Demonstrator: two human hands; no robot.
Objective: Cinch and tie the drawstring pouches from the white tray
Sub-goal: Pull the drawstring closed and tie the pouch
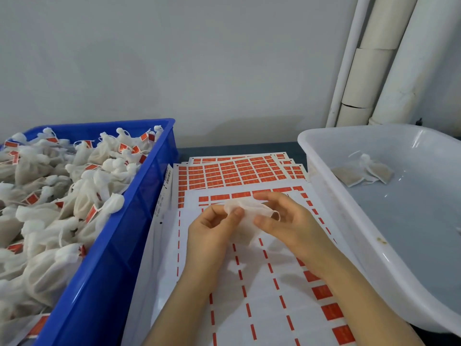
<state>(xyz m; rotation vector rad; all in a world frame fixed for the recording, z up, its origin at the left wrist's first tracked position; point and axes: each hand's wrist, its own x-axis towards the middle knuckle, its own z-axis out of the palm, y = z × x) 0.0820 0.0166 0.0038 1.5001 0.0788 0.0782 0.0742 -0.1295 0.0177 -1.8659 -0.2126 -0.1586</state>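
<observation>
Pinching a thin white gauze drawstring pouch [249, 211] between them, the left hand [212, 233] and right hand [294, 228] curl their fingers [265, 222] round its gathered top, above white sheets of orange-red labels [249, 308] on the surface. Right of the fingers, a white plastic tray [334, 206] holds a few loose filled pouches [364, 171]. Left of the fingers, a blue plastic crate [112, 258] is heaped with tied, tagged pouches [62, 196].

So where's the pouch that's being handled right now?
Head view, centre: the pouch is held between the left hand and right hand over the label sheets, between blue crate and white tray.
</observation>
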